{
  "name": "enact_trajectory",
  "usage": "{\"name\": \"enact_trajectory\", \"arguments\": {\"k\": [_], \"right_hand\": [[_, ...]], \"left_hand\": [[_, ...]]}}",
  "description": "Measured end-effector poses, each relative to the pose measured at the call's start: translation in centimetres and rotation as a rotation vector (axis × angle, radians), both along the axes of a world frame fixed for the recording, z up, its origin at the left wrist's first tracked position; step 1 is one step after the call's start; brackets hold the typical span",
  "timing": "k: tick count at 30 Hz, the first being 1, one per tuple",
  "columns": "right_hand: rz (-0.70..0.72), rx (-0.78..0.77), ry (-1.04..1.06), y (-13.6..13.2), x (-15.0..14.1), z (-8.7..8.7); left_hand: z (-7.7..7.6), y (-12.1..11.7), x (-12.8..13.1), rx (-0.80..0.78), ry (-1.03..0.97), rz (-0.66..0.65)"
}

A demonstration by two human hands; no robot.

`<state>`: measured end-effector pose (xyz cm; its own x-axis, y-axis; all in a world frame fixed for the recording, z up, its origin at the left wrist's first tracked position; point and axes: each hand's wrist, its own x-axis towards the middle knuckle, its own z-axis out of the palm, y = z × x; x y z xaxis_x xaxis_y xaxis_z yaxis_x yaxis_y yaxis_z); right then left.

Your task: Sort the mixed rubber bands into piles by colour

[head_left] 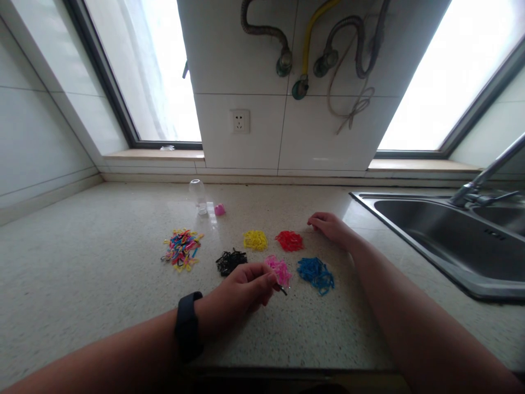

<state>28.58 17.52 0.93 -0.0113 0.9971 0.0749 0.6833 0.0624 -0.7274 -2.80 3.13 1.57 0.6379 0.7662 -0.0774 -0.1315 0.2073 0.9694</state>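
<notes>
My left hand [250, 285], with a dark band on its wrist, is closed in a pinch on a small black rubber band [282, 290] whose end sticks out past the fingertips. It hovers at the near side of a pink pile of rubber bands [279, 270] and a black pile [230, 262], partly covering both. My right hand [326, 223] is by the counter surface, just right of a red pile [289, 241]. Its fingers are curled together, and anything between them is hidden. A blue pile [315, 275] and a yellow pile [255, 240] lie close by.
A mixed-colour pile [183, 249] lies to the left on the speckled counter [102, 262]. Behind it are a clear bottle [198, 197] and a pink cap [220, 209]. At the right is a steel sink [426, 221] with a faucet [471, 189]; a tiled wall stands behind.
</notes>
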Motion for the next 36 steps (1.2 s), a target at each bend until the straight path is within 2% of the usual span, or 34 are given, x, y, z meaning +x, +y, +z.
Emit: {"name": "enact_trajectory", "arguments": {"k": [23,30,36], "right_hand": [[0.0,0.004,0.01,-0.38,-0.36,0.45],[0.006,0.02,-0.011,-0.29,-0.18,0.31],[0.005,0.016,-0.039,-0.29,-0.16,0.39]], "left_hand": [[0.0,0.11,-0.01,0.125,0.064,0.01],[0.08,0.06,0.21,0.127,0.011,-0.005],[0.0,0.04,-0.04,0.129,0.062,-0.019]]}}
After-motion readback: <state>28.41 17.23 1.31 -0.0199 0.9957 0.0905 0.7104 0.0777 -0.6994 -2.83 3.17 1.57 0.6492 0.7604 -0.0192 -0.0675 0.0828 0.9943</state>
